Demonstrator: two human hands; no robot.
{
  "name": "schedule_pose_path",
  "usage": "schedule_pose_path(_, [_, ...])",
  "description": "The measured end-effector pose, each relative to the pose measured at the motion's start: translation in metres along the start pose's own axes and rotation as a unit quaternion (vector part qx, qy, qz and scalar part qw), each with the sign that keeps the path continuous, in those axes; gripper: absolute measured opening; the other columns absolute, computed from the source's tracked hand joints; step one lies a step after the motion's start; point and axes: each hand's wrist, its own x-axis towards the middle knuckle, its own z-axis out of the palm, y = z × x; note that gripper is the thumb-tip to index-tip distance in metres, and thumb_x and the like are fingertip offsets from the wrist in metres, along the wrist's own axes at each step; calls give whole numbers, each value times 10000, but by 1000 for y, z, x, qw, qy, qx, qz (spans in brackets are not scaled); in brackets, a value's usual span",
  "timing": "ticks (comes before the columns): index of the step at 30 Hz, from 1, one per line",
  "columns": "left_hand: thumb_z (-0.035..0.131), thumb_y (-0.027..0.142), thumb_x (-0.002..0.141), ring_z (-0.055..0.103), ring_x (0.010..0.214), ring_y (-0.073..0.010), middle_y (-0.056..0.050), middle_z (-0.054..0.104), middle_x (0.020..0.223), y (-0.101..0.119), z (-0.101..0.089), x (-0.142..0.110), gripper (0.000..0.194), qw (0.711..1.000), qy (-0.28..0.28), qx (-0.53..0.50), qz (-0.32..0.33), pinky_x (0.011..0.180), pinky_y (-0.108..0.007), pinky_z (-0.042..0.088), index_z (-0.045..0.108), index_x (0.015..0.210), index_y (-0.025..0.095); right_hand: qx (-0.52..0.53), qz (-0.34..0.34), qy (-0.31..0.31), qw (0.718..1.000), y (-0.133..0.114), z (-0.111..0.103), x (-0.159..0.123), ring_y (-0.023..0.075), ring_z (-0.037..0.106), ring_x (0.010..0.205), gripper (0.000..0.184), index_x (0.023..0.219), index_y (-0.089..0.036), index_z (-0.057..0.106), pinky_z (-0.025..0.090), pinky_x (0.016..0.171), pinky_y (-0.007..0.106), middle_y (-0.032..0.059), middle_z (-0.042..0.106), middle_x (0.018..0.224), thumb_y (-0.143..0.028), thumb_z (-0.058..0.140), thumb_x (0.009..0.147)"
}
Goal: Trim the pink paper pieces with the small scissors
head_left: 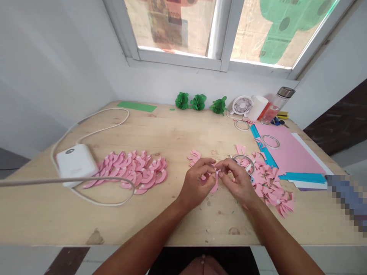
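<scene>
My left hand [197,182] and my right hand [236,180] meet above the wooden table, fingertips pinched together. Between them is a small pink paper piece [214,187], mostly covered by the fingers. Left of my hands lies a spread of curved pink paper strips [137,170], overlapping in rows, some with whitish patches. A few more pink pieces [194,156] rest just beyond my left hand. Beside my right hand are loose pink paper scraps [273,189]. A ring-shaped roll [253,165] is partly hidden behind that hand.
A white power bank [77,162] with a looping cable stands at left. Along the wall are green paper balls [197,102], a small fan [242,105] and a glass bottle [276,107]. Pink sheets [295,152] lie at right, with another ring [270,141] on them.
</scene>
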Motion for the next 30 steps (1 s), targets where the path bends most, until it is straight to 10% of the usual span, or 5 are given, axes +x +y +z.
schedule_pose_path(30, [553,182,680,579,938,-222,-98,627,996,-6,-3,5,140,965,-29,-214,-151,798,-343,444,609,558,145,-116,-151,19,981,2,-3,-1,179,540,765,169,877,-191,599,433,668,340,52,600,793,-92,509,775])
